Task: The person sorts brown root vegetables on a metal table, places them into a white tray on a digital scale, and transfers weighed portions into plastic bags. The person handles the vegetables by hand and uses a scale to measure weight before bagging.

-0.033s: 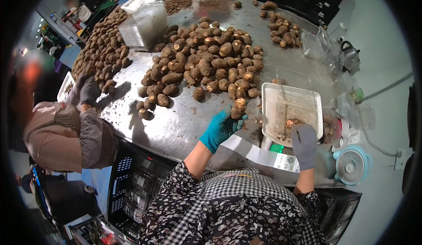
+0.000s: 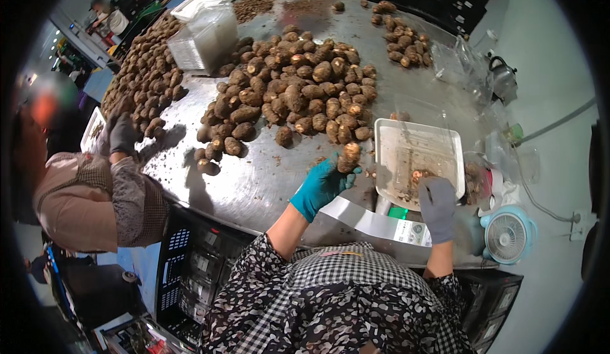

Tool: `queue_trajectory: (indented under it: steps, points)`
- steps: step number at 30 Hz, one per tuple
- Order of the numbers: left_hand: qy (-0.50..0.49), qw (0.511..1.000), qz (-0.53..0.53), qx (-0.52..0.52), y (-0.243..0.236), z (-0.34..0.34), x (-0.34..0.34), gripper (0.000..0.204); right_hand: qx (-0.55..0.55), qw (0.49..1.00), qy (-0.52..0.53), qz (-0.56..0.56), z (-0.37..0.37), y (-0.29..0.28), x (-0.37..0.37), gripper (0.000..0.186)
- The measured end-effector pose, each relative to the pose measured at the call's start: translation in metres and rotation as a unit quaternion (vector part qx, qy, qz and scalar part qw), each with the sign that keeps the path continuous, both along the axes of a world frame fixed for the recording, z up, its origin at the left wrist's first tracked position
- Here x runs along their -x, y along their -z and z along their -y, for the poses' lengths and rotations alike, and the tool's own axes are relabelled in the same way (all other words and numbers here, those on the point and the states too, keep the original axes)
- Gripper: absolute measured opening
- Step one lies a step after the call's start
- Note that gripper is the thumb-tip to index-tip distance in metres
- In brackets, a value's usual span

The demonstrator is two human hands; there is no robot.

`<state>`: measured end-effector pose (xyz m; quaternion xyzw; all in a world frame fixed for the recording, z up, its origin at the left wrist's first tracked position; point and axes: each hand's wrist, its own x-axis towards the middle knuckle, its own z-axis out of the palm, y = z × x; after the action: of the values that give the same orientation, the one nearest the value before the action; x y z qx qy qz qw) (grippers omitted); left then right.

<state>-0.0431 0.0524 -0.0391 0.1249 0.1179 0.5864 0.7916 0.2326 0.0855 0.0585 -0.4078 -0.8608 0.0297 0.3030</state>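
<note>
My left hand [image 2: 321, 186], in a teal glove, grips a brown hairy root tuber [image 2: 349, 158] upright, with a pale patch near its top, just left of a white plastic tray [image 2: 413, 144]. My right hand [image 2: 437, 208], in a grey glove, is closed over the tray's lower right; what it holds, if anything, is hidden. Scraps and peelings lie in the tray. Beyond my left hand a big heap of similar tubers [image 2: 298, 87] covers part of the steel table [image 2: 248, 179]. A paper sheet [image 2: 352, 214] lies below the tray.
At left a co-worker's gloved hand [image 2: 121, 138] is by another long tuber heap [image 2: 152, 74]. Clear plastic containers [image 2: 197, 43] stand behind. A small heap [image 2: 406, 46], plastic bags [image 2: 473, 74], kettle [image 2: 505, 81] and fan [image 2: 508, 236] are at right. Black crates [image 2: 184, 278] stand below.
The whole view has shifted very slightly, with the tabletop a little higher and further left in the picture. Both my hands keep about the same pose.
</note>
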Motion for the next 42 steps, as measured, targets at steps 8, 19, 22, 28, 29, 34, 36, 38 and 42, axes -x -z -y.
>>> queue_trajectory:
  steps: [8,19,22,28,29,34,36,38,42]
  points:
    - [-0.070,0.899,-0.403,-0.155,-0.069,-0.016,-0.095,0.048,0.232,0.955,0.023,-0.185,0.001,-0.010,0.009,0.038]
    - [-0.031,0.924,-0.367,-0.103,-0.057,-0.009,-0.094,0.039,0.476,0.761,0.108,-0.428,-0.005,0.015,-0.006,0.027]
    - [-0.039,0.912,-0.403,-0.073,-0.058,-0.007,-0.094,0.035,0.443,0.826,0.092,-0.337,-0.008,0.014,0.000,0.031]
    - [-0.157,0.795,-0.576,-0.109,-0.037,-0.006,-0.069,0.026,0.238,0.943,0.095,-0.212,-0.021,-0.003,0.000,0.033]
    - [-0.203,0.711,-0.658,-0.144,-0.023,-0.007,-0.056,0.030,0.196,0.951,0.099,-0.217,-0.027,0.001,-0.005,0.033]
    - [-0.229,0.380,-0.895,-0.032,0.020,0.000,0.006,0.060,0.189,0.970,0.133,0.079,-0.041,0.019,-0.012,0.041]
    - [-0.129,0.379,-0.916,0.010,0.061,0.009,0.032,0.059,0.111,0.979,0.130,0.107,-0.043,0.023,-0.008,0.042]
    - [-0.143,0.420,-0.896,-0.003,0.100,0.017,0.041,0.056,0.040,0.989,0.136,0.047,-0.042,0.024,-0.002,0.039]
    - [-0.202,0.685,-0.697,0.055,0.078,0.013,0.019,0.053,0.086,0.988,0.125,-0.041,-0.031,0.006,0.000,0.030]
